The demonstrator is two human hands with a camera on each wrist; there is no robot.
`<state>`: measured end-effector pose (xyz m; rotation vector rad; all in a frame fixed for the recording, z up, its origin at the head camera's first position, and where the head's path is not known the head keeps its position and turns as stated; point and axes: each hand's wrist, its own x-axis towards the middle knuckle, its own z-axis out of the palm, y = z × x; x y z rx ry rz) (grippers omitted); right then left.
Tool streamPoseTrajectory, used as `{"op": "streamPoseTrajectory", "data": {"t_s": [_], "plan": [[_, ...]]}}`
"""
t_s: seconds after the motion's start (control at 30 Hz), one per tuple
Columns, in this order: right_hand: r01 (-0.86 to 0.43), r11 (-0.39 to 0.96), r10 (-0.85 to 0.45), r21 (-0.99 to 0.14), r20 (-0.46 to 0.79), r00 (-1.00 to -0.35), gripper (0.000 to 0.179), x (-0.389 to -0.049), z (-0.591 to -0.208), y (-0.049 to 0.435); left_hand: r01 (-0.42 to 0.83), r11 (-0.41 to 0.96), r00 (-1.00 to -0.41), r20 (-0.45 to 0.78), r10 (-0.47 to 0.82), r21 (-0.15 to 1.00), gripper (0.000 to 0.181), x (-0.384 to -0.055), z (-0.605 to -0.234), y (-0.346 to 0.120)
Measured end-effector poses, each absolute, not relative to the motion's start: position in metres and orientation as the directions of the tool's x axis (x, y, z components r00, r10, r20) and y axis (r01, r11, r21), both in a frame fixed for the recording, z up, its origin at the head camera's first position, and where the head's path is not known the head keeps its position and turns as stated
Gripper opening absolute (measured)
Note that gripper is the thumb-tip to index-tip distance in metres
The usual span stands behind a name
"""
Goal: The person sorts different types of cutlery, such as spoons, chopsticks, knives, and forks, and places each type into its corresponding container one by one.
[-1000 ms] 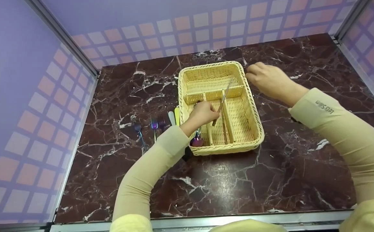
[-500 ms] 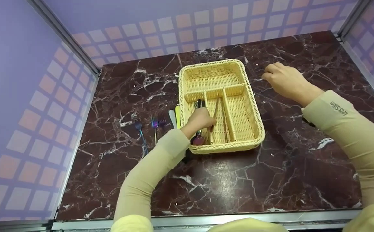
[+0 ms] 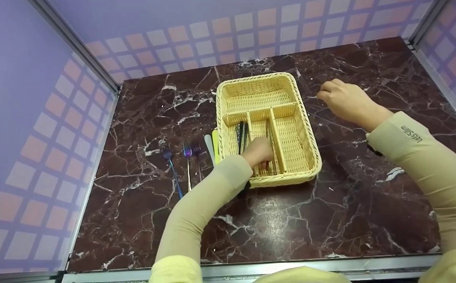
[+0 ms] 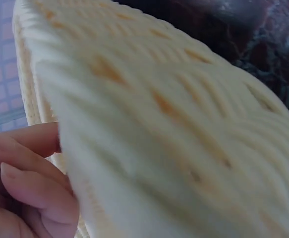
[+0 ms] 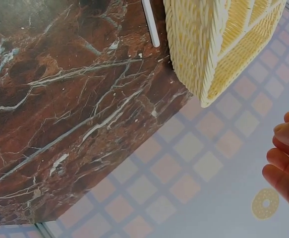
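Observation:
A yellow wicker cutlery basket (image 3: 306, 129) with dividers stands on the marble table (image 3: 271, 220). My left hand (image 3: 259, 151) is down in the front of its middle compartment, fingers curled round a slim utensil (image 3: 269, 131) that lies along that compartment. Dark cutlery (image 3: 241, 133) lies in the left compartment. In the left wrist view my left hand's fingers (image 4: 25, 178) sit curled against the blurred basket wall (image 4: 184, 124). My right hand (image 3: 341, 100) hovers over the table to the right of the basket, loosely curled and holding nothing; its fingertips (image 5: 288, 168) show in the right wrist view beside the basket (image 5: 208, 44).
Left of the basket lie a blue spoon (image 3: 171, 167), two forks (image 3: 188, 157), and pale handles (image 3: 211, 144) close to the basket wall. Metal frame rails and checkered purple walls (image 3: 35, 118) enclose the table. A rail (image 3: 251, 271) runs along the front edge.
My left hand lowered the slim utensil from tilted over the divider down into the middle compartment and slid toward the front. My right hand drew away from the basket rim to the right.

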<state>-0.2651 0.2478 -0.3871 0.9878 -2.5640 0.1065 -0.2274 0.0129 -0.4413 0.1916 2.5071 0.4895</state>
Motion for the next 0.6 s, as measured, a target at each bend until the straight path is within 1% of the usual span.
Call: {"op": "streamPoseTrajectory", "data": {"t_s": [0.13, 0.2, 0.23, 0.33, 0.37, 0.47, 0.5, 0.6], "plan": [[-0.661, 0.747, -0.633, 0.064, 0.371, -0.679, 0.02, -0.265, -0.388, 0.247, 0.08, 0.945, -0.817, -0.522, 0.245, 0.318, 0.028, -0.227, -0.444, 0.017], [-0.662, 0.746, -0.635, 0.065, 0.369, -0.679, 0.021, -0.265, -0.388, 0.246, 0.081, 0.944, -0.817, -0.52, 0.247, 0.321, 0.031, -0.227, -0.444, 0.017], [-0.663, 0.746, -0.635, 0.065, 0.368, -0.679, 0.021, -0.265, -0.389, 0.246, 0.088, 0.942, -0.817, -0.517, 0.254, 0.324, 0.03, -0.227, -0.444, 0.016], [-0.667, 0.742, -0.639, 0.063, 0.368, -0.676, 0.022, -0.266, -0.389, 0.246, 0.064, 0.922, -0.818, -0.51, 0.268, 0.381, 0.025, -0.226, -0.439, 0.011], [-0.67, 0.74, -0.64, 0.061, 0.369, -0.673, 0.022, -0.265, -0.389, 0.246, 0.043, 0.911, -0.822, -0.504, 0.266, 0.411, 0.02, -0.225, -0.435, 0.008], [-0.682, 0.729, -0.647, 0.062, 0.389, -0.656, 0.022, -0.265, -0.389, 0.248, -0.03, 0.863, -0.85, -0.467, 0.244, 0.505, 0.007, -0.223, -0.417, -0.005], [-0.685, 0.726, -0.648, 0.064, 0.398, -0.65, 0.022, -0.265, -0.388, 0.249, -0.034, 0.851, -0.865, -0.442, 0.237, 0.524, 0.004, -0.224, -0.408, -0.012], [-0.686, 0.724, -0.643, 0.069, 0.428, -0.635, 0.022, -0.264, -0.386, 0.254, -0.019, 0.829, -0.905, -0.361, 0.223, 0.559, 0.012, -0.228, -0.384, -0.038]]}}
